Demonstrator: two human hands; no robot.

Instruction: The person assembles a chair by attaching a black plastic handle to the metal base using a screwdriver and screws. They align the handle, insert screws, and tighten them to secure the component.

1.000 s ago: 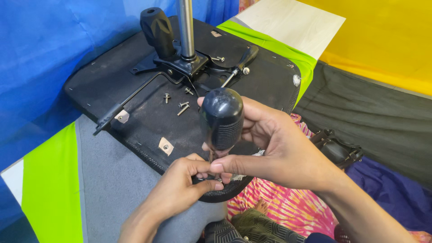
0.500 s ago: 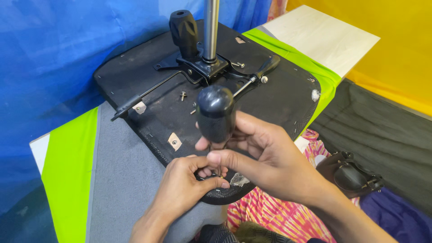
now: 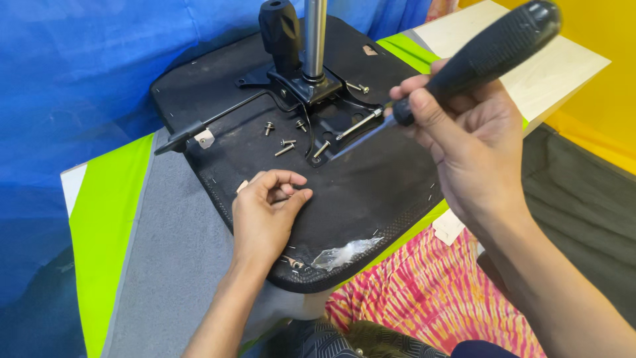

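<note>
Screwdriver now raised, hands apart

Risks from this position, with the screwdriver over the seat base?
1. Loose screws lie scattered on the tilted black seat base; a nudge could roll them off.
2. The right hand holds the screwdriver at a slant, so its tip could slip.
3. The left hand is curled, possibly pinching something small that could drop.

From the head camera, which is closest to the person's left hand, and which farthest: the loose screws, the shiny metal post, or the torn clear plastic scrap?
From the left hand:
1. Loose silver screws, just beyond the fingers on the black seat base.
2. Torn clear plastic scrap, to its right at the near edge.
3. Shiny metal post, upright at the far end.
</note>
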